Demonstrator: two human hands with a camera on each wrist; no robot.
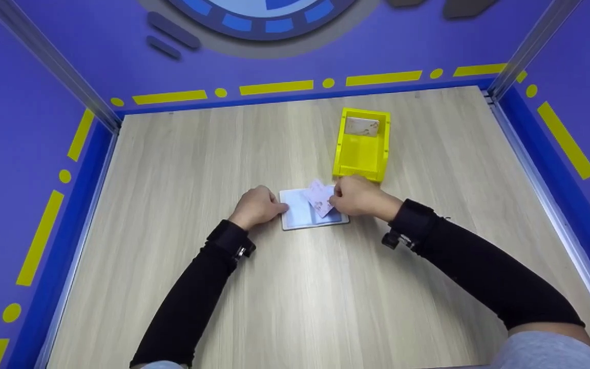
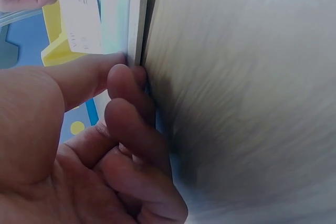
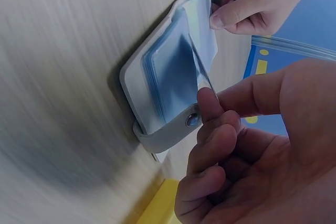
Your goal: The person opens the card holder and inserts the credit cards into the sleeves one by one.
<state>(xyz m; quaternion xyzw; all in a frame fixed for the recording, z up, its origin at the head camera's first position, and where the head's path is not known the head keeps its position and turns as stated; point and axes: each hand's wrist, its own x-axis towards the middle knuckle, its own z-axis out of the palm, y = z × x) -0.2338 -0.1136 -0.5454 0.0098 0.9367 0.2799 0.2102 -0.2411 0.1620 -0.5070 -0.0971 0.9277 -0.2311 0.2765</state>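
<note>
An open card holder (image 1: 297,211) with clear plastic sleeves (image 3: 170,69) lies on the table. Its strap with a metal snap (image 3: 192,120) shows in the right wrist view. At the holder's left edge, my left hand (image 1: 258,206) pinches it, thumb on top. My right hand (image 1: 357,196) pinches a pale pink printed card (image 1: 320,200) between thumb and fingers. The card is tilted over the right half of the holder; in the right wrist view it appears edge-on above the sleeves. Whether its lower edge touches a sleeve I cannot tell.
Just beyond my right hand stands a yellow bin (image 1: 336,146) with a printed card (image 1: 360,126) leaning at its far end. Blue-purple panels (image 1: 95,61) border the wooden table (image 1: 187,154) at the back and both sides.
</note>
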